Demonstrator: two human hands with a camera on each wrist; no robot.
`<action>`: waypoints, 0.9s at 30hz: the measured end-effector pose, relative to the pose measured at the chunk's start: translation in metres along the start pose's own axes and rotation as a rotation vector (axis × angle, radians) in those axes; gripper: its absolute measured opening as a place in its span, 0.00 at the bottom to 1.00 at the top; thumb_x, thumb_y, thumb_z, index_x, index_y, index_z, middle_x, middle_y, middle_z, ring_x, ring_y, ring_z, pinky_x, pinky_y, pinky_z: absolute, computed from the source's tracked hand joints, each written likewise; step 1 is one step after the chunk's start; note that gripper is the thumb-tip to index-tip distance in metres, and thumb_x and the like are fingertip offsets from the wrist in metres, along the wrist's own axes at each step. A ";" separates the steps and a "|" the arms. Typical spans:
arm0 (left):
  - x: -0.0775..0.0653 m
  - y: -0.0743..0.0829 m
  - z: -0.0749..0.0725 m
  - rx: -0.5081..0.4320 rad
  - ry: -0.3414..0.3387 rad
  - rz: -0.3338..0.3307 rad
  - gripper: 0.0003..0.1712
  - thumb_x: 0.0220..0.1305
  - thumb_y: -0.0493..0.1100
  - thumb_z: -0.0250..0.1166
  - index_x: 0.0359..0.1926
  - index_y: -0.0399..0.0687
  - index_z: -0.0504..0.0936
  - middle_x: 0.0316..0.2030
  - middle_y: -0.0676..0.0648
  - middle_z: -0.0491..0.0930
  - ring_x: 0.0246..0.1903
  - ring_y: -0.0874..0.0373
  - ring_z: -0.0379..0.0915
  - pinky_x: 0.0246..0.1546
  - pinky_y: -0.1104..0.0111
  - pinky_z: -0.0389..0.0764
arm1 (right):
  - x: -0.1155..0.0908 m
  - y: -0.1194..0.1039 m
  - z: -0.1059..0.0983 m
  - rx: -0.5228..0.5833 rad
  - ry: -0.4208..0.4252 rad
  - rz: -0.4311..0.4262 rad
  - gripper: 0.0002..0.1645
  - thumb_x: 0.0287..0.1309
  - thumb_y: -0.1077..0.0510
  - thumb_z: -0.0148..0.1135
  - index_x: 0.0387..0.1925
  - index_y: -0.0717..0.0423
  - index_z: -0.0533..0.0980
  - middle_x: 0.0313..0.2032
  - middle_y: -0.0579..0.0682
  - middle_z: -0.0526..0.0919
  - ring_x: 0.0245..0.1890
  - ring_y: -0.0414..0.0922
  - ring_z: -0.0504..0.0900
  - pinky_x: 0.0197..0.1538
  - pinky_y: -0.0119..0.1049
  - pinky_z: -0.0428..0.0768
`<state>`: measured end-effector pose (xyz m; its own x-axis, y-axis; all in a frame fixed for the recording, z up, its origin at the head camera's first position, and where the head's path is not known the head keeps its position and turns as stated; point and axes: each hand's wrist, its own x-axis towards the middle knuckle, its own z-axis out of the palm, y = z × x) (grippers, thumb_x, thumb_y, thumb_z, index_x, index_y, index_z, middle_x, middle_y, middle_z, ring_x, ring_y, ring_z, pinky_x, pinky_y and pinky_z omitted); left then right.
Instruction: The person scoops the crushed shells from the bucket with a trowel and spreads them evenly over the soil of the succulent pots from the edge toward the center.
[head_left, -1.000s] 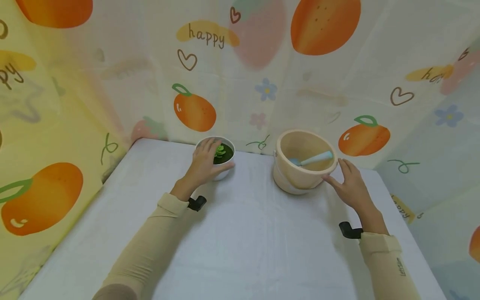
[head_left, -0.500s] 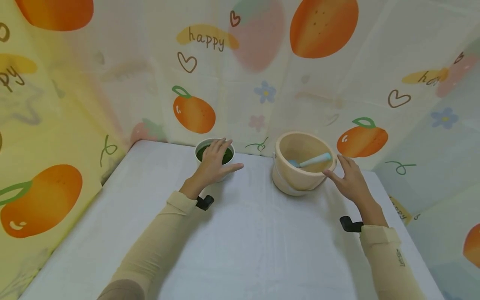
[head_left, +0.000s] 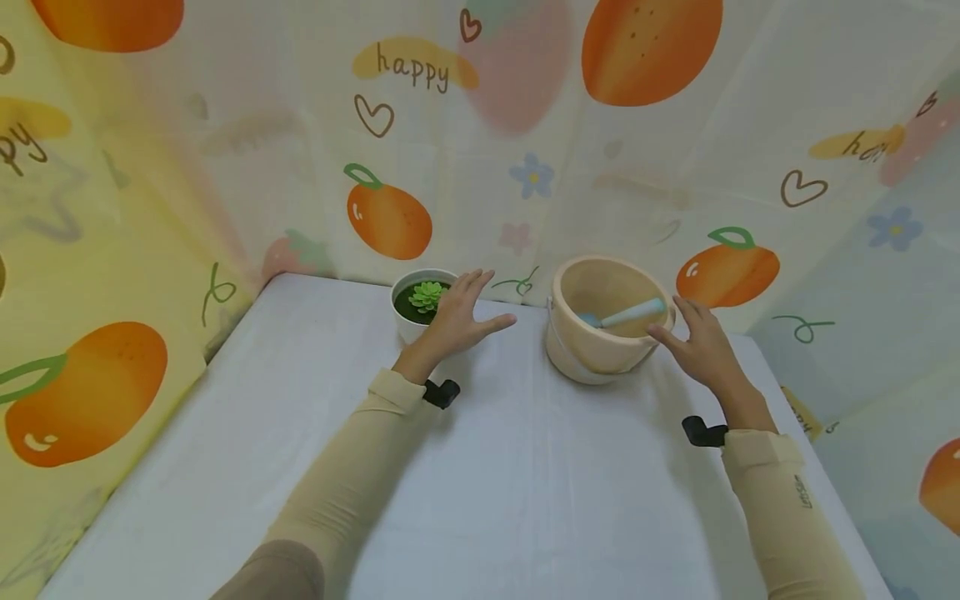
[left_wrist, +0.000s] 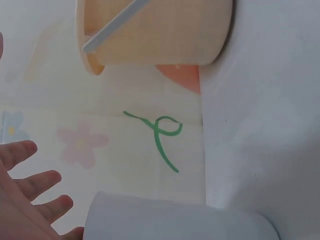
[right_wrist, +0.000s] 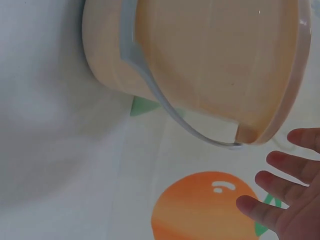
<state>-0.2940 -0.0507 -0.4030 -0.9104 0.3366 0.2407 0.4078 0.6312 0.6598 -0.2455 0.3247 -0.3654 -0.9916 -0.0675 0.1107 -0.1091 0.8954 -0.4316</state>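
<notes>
My left hand (head_left: 459, 321) hovers with fingers spread at the right side of a white pot (head_left: 408, 328), which holds a green succulent (head_left: 427, 296). It grips nothing, and its fingertips are apart from the pot in the left wrist view. A cream bucket (head_left: 588, 354) stands upright to the right. Inside leans a light-blue tool (head_left: 634, 313); its handle shows, while the head is partly hidden by the rim. Beside the bucket's right rim, my right hand (head_left: 703, 346) is spread and holds nothing. Its fingers (right_wrist: 285, 187) are clear of the bucket in the right wrist view.
A white-covered table (head_left: 517, 467) carries the pot and the bucket near its back edge. Behind it hangs a fruit-printed cloth (head_left: 480, 167), which also covers both sides. The bucket's pale bail handle (right_wrist: 175, 117) hangs down its side.
My left hand has moved right, from over the pot to its right side, uncovering the succulent. The right hand has shifted slightly forward beside the bucket. Pot and bucket stay in place.
</notes>
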 end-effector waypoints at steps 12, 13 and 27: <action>0.012 0.011 0.018 -0.116 -0.039 -0.004 0.48 0.62 0.62 0.63 0.75 0.51 0.54 0.75 0.44 0.53 0.75 0.46 0.45 0.72 0.41 0.50 | 0.013 0.000 0.002 0.011 -0.008 -0.021 0.52 0.64 0.35 0.56 0.72 0.68 0.54 0.70 0.73 0.55 0.68 0.71 0.55 0.67 0.69 0.56; 0.012 0.013 0.019 -0.127 -0.039 -0.001 0.48 0.62 0.62 0.63 0.75 0.51 0.55 0.75 0.43 0.53 0.75 0.46 0.45 0.72 0.42 0.50 | 0.014 0.000 0.002 0.011 -0.007 -0.026 0.51 0.64 0.36 0.56 0.72 0.69 0.54 0.69 0.73 0.55 0.68 0.71 0.55 0.67 0.69 0.56; 0.021 0.024 0.036 -0.171 -0.074 -0.001 0.47 0.61 0.63 0.64 0.75 0.55 0.54 0.75 0.46 0.55 0.75 0.47 0.47 0.71 0.42 0.55 | 0.023 -0.005 0.001 -0.005 -0.020 -0.066 0.49 0.65 0.38 0.56 0.70 0.72 0.56 0.68 0.76 0.56 0.68 0.72 0.55 0.67 0.69 0.55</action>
<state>-0.3008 -0.0032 -0.4072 -0.9006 0.3904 0.1912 0.3834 0.5059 0.7727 -0.2683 0.3185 -0.3616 -0.9835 -0.1351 0.1205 -0.1738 0.8910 -0.4194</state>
